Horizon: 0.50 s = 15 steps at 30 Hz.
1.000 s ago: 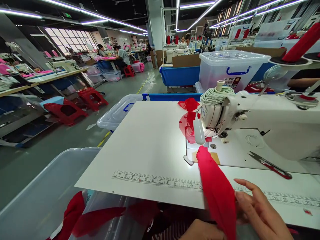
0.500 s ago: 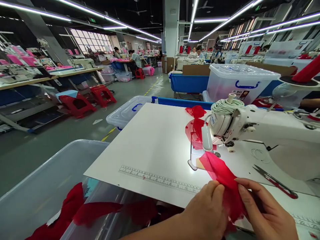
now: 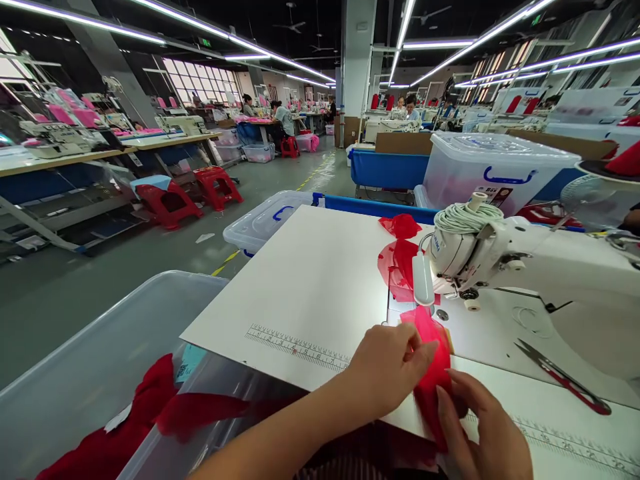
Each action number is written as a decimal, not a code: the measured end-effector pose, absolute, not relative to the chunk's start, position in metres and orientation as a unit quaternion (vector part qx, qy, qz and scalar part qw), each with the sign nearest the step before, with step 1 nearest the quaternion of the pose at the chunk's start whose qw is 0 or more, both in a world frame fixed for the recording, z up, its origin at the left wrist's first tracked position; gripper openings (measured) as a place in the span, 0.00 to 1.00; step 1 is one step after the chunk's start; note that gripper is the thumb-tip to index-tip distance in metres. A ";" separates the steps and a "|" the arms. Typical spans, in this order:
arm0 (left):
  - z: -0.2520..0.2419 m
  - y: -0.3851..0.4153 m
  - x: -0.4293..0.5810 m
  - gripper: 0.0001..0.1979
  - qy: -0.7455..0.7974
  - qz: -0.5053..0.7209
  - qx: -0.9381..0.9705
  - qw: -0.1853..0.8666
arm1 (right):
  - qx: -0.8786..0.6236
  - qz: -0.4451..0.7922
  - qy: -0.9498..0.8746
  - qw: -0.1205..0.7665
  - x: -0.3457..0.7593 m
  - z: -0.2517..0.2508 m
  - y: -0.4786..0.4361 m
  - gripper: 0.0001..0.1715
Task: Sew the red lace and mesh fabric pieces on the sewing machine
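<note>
A strip of sheer red fabric (image 3: 431,383) runs from beside the needle area of the white sewing machine (image 3: 525,250) down over the table's near edge. My left hand (image 3: 390,367) lies on its left side, fingers closed on the fabric. Lower down, my right hand (image 3: 485,427) pinches the fabric's right edge between thumb and fingers. Behind the machine's lamp (image 3: 423,279) more sheer red pieces (image 3: 400,263) lie joined in a row on the white table (image 3: 300,280). The fabric's lower end is partly hidden by my hands.
Scissors (image 3: 565,377) lie right of my right hand. A printed ruler (image 3: 295,349) marks the table's front. A clear bin (image 3: 165,283) with dark red fabric (image 3: 125,427) stands at lower left. Lidded clear boxes (image 3: 500,160) stand behind the machine; people work farther back.
My left hand has moved up the fabric, nearer the machine. My right hand has shifted left and down, still holding the fabric. The view has turned slightly left.
</note>
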<state>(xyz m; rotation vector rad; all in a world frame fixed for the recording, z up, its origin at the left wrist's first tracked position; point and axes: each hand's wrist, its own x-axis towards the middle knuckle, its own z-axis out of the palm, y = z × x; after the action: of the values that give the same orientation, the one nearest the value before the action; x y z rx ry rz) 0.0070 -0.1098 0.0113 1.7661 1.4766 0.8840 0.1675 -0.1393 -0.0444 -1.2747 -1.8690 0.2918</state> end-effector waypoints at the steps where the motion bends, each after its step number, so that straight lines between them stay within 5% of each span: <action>1: 0.013 -0.105 0.006 0.21 0.566 0.299 0.688 0.342 | -0.490 0.122 -0.757 0.415 0.166 -0.047 -0.139 0.09; 6: 0.013 -0.090 0.004 0.27 0.565 0.180 0.717 0.367 | -0.396 0.116 -0.810 0.417 0.168 -0.058 -0.133 0.03; 10: 0.010 -0.086 -0.003 0.21 0.503 0.225 0.718 0.425 | -0.434 0.149 -0.763 0.456 0.172 -0.063 -0.130 0.19; 13: 0.007 -0.083 -0.001 0.18 0.431 0.348 0.628 0.546 | -0.539 0.369 -0.595 0.469 0.171 -0.058 -0.134 0.37; 15: 0.005 -0.080 0.003 0.18 0.391 0.435 0.494 0.643 | -0.500 0.586 -0.497 0.399 0.173 -0.059 -0.141 0.40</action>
<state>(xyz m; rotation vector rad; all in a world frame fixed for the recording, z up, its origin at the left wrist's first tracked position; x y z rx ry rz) 0.0033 -0.0800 0.0048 1.1254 0.8907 0.9906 0.1733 -0.1408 -0.0588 -1.2662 -1.2581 1.4834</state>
